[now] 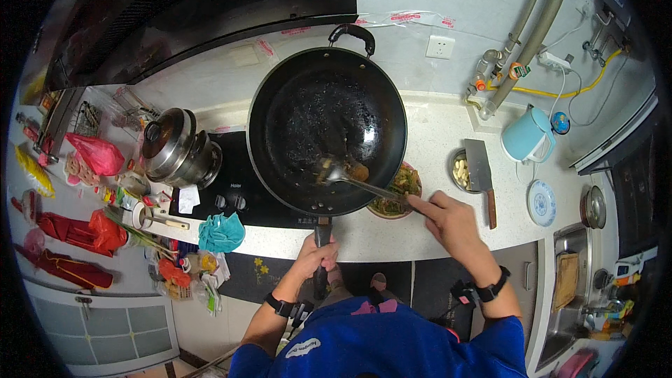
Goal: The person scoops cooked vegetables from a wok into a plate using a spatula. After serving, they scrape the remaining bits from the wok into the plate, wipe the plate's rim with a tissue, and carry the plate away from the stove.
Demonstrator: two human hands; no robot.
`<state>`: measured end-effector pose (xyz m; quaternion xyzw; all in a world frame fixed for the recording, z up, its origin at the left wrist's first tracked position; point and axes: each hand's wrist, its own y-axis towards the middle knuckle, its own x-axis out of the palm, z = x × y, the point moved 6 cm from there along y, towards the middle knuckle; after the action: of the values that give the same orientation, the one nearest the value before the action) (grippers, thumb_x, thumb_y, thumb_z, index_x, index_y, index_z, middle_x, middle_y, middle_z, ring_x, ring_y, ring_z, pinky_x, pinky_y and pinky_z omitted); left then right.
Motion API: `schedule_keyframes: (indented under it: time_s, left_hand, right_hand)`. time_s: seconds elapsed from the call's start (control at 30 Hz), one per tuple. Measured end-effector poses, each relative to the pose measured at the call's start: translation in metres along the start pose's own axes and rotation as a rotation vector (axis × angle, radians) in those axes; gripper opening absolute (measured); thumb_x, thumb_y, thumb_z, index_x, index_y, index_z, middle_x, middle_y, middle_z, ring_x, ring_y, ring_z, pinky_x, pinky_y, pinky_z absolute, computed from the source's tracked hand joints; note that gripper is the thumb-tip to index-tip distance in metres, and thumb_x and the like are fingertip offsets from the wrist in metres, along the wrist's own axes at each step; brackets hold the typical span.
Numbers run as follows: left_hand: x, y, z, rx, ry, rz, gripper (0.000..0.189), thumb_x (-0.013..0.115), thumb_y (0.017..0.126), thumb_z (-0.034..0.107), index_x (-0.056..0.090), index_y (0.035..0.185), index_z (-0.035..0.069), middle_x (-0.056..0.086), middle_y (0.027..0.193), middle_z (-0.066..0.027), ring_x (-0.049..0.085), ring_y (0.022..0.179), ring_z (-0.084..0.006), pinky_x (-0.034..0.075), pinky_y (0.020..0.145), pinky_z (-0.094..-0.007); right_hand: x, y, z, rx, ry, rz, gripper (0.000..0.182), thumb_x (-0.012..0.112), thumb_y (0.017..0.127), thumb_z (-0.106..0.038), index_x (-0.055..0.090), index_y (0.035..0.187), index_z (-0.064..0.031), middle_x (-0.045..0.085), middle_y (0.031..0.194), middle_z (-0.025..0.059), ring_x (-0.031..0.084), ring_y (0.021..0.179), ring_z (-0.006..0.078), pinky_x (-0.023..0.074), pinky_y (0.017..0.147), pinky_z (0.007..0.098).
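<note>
My left hand is closed around the long black handle of a large black wok, which it holds raised over the counter, partly over the cooktop. In my right hand is the handle of a metal ladle. Its head rests low inside the wok, beside a few brown food remains. Under the wok's right edge stands a bowl of cooked green vegetables, partly hidden by the wok and the ladle. The rest of the wok's inner surface is dark and shiny.
To the right, a cleaver lies across a metal bowl of peeled garlic, near a blue kettle and a patterned plate. A steel steamer pot and a teal cloth are at left. The sink is far right.
</note>
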<state>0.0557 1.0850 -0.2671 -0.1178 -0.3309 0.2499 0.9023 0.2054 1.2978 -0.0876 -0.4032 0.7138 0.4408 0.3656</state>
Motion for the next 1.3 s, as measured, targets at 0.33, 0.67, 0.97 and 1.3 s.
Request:
schedule_keyframes:
  time_s: [0.33, 0.67, 0.97, 1.3]
  left_hand:
    - [0.002, 0.0, -0.019, -0.044, 0.144, 0.095, 0.02, 0.06, 0.081, -0.001, 0.044, 0.092, 0.005, 0.047, 0.059, -0.0033, 0.045, 0.043, -0.0118, 0.037, 0.041, -0.026]
    - [0.016, 0.001, -0.015, 0.015, 0.141, 0.01, 0.015, 0.054, 0.085, -0.005, 0.045, 0.09, 0.005, 0.045, 0.06, -0.0033, 0.043, 0.045, -0.0105, 0.037, 0.043, -0.0262]
    - [0.026, 0.007, -0.015, 0.013, 0.15, 0.006, 0.015, 0.053, 0.085, -0.006, 0.044, 0.09, 0.005, 0.044, 0.06, -0.0032, 0.042, 0.044, -0.0099, 0.038, 0.042, -0.0266]
    - [0.032, 0.011, -0.013, 0.029, 0.178, 0.071, 0.016, 0.055, 0.084, -0.006, 0.045, 0.092, 0.004, 0.045, 0.059, -0.0041, 0.044, 0.044, -0.0111, 0.04, 0.043, -0.0276]
  right_hand:
    - [-0.016, 0.006, 0.021, 0.001, 0.094, 0.022, 0.046, 0.063, 0.072, -0.003, 0.065, 0.115, -0.0203, 0.053, 0.076, 0.006, 0.059, 0.066, 0.0243, 0.0481, 0.055, 0.0354]
    - [-0.046, -0.021, 0.031, -0.09, -0.216, 0.008, 0.047, 0.064, 0.073, -0.005, 0.065, 0.118, -0.0182, 0.048, 0.073, 0.0053, 0.054, 0.061, 0.0209, 0.0445, 0.051, 0.0334]
    - [-0.033, 0.002, 0.046, 0.003, 0.21, -0.095, 0.048, 0.066, 0.068, 0.002, 0.066, 0.114, -0.0137, 0.054, 0.076, 0.0079, 0.059, 0.065, 0.0262, 0.0476, 0.057, 0.035]
    - [-0.054, -0.015, 0.065, 0.153, 0.12, 0.044, 0.047, 0.066, 0.071, 0.001, 0.063, 0.117, -0.0097, 0.054, 0.076, 0.0112, 0.058, 0.064, 0.0302, 0.0472, 0.058, 0.0392]
